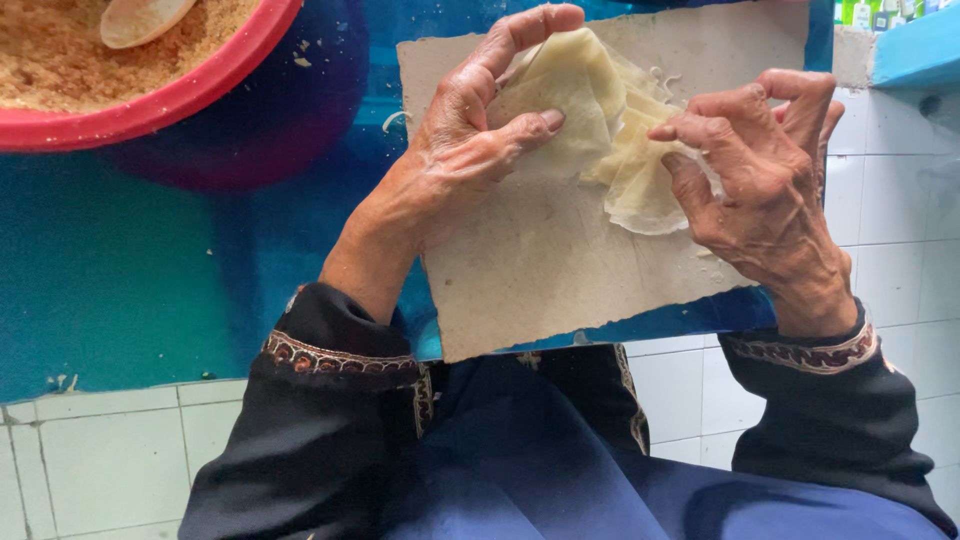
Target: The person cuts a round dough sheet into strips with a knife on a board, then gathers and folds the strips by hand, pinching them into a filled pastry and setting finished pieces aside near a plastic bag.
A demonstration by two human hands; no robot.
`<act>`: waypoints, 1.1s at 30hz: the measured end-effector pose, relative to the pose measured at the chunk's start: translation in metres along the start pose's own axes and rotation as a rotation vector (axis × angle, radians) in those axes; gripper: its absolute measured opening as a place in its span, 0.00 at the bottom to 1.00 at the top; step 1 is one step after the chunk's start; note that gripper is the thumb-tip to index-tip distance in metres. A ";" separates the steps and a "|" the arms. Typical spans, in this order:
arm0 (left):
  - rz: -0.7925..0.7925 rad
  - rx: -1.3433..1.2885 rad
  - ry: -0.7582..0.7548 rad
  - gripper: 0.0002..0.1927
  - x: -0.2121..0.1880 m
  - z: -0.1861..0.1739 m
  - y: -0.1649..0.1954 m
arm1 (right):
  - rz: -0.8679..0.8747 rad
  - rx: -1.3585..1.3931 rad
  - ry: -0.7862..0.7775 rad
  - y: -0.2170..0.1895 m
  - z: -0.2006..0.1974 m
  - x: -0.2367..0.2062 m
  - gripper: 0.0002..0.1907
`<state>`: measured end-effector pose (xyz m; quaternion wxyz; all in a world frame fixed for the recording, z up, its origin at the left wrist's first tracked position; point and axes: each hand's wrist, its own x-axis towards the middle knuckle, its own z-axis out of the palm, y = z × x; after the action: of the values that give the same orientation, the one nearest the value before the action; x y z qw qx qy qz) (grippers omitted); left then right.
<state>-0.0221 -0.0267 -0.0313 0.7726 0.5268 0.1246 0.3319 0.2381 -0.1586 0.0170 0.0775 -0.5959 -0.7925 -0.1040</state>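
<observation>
my dark blue lap (560,470) and black sleeves with patterned cuffs (330,355) sit closest, just under the near edge of the pale board (540,270).

my left hand (470,130) rests on the board with its fingers curled over the thin pale dough sheet (600,120), the forefinger hooked over the sheet's far edge and the thumb pressing into its folded middle. my right hand (770,170) comes in from the other side of the board, its thumb and forefinger pinching the sheet's crumpled edge, the other fingers bent above it. the sheet lies bunched and folded between both hands, on the far half of the board.

the board lies on a blue tabletop (130,270). well off to the far left of the board stands a red bowl (180,95) of brown crumbs with a pale spoon (140,18) in it. white tiles (110,460) show below the table's near edge.
</observation>
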 end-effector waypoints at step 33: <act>0.063 -0.118 -0.075 0.49 0.000 0.003 0.019 | 0.156 0.208 0.123 -0.040 -0.026 0.005 0.14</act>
<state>-0.0274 -0.0245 -0.0125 0.7956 0.4958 0.0591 0.3430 0.1988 -0.1713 0.0401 0.1950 -0.6368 -0.7441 -0.0513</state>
